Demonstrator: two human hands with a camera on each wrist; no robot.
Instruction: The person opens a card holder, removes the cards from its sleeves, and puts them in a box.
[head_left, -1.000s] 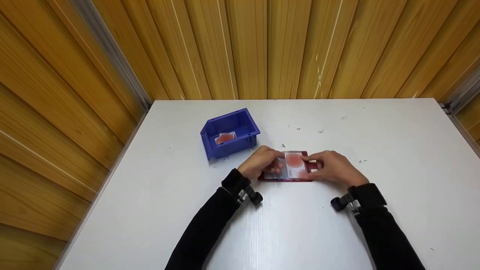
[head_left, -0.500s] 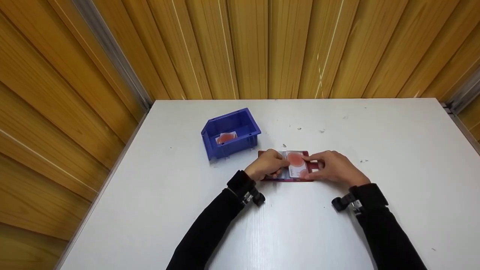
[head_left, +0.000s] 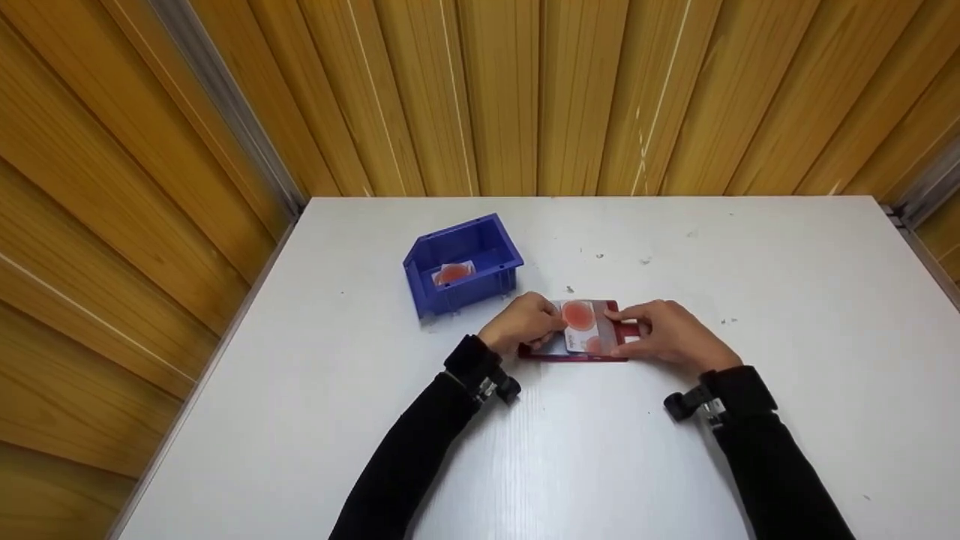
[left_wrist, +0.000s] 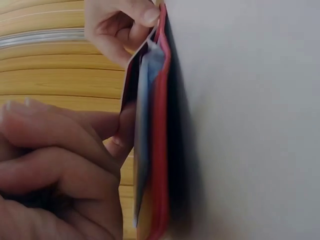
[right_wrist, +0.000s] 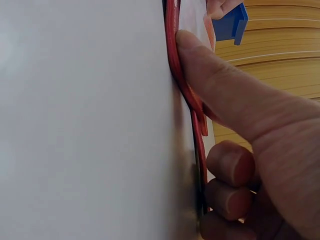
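Note:
A red card wallet (head_left: 619, 306) with clear sleeves lies opened out on the white table. Partly over its sleeve is a white card with a pink circle (head_left: 579, 316). My left hand (head_left: 523, 322) pinches this card at its left edge; in the left wrist view, the fingers (left_wrist: 55, 165) are bent beside the sleeves. At the wallet's right end, my right hand (head_left: 664, 330) grips the cover between thumb and fingers. The thumb (right_wrist: 215, 75) presses on the red edge in the right wrist view.
A blue bin (head_left: 480, 286) stands on the table (head_left: 337, 360) behind the left hand. Inside it lie white cards with pink circles (head_left: 453, 273). A wood-patterned wall (head_left: 510, 97) rises behind the table.
The left hand first shifted right to the card's edge, then back left, drawing the card leftward across the sleeve. More clear sleeve shows beside the right hand, which stays in place.

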